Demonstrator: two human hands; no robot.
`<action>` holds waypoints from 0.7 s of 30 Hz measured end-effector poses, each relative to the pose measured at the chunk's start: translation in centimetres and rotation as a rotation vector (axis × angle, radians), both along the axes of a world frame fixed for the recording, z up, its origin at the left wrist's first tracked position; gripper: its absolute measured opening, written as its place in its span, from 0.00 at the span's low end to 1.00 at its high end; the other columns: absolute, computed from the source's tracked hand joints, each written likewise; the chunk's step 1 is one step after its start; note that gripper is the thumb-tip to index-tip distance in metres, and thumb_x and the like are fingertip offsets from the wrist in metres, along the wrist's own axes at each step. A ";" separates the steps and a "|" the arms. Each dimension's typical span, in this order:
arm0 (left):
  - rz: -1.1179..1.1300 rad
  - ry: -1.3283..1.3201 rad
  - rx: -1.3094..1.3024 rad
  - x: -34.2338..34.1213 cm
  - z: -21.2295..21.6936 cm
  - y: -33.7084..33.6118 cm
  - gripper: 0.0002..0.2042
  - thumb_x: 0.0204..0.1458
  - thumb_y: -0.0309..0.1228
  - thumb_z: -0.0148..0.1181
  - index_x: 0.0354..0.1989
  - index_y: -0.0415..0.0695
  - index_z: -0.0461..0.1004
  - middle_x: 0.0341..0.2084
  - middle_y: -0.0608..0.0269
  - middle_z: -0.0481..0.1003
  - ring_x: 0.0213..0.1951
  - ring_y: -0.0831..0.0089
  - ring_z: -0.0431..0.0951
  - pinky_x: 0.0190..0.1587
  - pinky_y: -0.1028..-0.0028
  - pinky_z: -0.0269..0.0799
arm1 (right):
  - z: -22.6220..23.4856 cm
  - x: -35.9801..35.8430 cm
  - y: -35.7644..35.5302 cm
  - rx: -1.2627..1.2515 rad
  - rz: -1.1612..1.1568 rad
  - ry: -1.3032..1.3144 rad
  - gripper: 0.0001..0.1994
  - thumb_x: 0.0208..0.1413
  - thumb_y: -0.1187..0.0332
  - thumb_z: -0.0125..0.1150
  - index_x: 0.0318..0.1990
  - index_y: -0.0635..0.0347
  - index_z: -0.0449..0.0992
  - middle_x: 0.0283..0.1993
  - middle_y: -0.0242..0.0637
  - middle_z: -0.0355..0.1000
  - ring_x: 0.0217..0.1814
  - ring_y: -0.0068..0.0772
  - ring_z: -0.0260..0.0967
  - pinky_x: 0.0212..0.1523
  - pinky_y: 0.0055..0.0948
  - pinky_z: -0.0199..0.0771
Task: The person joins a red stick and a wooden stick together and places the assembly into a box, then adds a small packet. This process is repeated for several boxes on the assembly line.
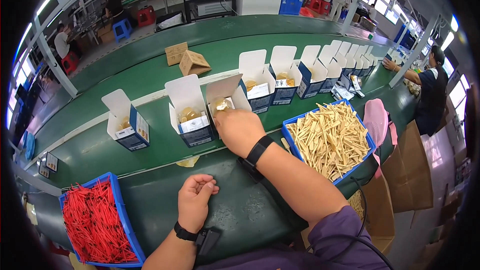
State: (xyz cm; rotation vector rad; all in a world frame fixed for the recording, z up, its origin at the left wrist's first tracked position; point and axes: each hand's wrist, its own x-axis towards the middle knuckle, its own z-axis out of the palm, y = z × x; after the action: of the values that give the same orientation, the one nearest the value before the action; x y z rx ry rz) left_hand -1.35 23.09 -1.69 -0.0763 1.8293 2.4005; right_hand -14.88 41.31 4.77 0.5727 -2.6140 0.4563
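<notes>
Green belt edge (206, 152) between hands (196, 195) (241, 129)

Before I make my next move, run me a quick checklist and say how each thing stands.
1. Right hand at the open box: ok.
2. Its fingers' grip: cannot tell, their tips are hidden.
3. Shiny pack fully seated in that box: cannot tell, the hand covers part.
4. Box lid closed: not ok, it stands up.
5. Left hand free: ok, curled, nothing visible in it.
6. Wooden sticks and red sticks in supply: ok, both heaped.
</notes>
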 end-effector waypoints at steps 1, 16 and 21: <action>-0.004 0.000 0.011 0.0 0.1 0.1 0.08 0.63 0.22 0.58 0.49 0.37 0.73 0.40 0.59 0.78 0.39 0.73 0.80 0.47 0.73 0.77 | 0.5 -0.2 0.2 0.002 0.006 0.002 0.10 0.61 0.64 0.58 0.32 0.61 0.77 0.30 0.47 0.78 0.34 0.53 0.77 0.37 0.48 0.77; -0.027 -0.010 0.086 -0.7 -1.1 1.2 0.09 0.62 0.20 0.58 0.49 0.35 0.73 0.40 0.58 0.78 0.40 0.75 0.80 0.47 0.74 0.78 | 3.8 -2.8 2.7 0.079 0.266 -0.153 0.07 0.60 0.70 0.55 0.40 0.62 0.76 0.33 0.51 0.79 0.38 0.57 0.77 0.41 0.50 0.77; -0.041 -0.001 0.131 -0.8 -1.6 1.6 0.09 0.61 0.20 0.60 0.48 0.36 0.73 0.40 0.58 0.78 0.40 0.73 0.80 0.48 0.73 0.78 | 4.5 -3.6 2.2 0.358 0.277 -0.130 0.08 0.58 0.70 0.56 0.43 0.60 0.77 0.35 0.48 0.79 0.40 0.55 0.77 0.42 0.49 0.77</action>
State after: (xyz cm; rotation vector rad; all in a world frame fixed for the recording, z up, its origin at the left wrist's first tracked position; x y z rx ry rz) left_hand -2.14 24.73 -3.34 -0.0275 1.6509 2.4838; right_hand -18.48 43.54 9.25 1.0623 -2.7697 0.1053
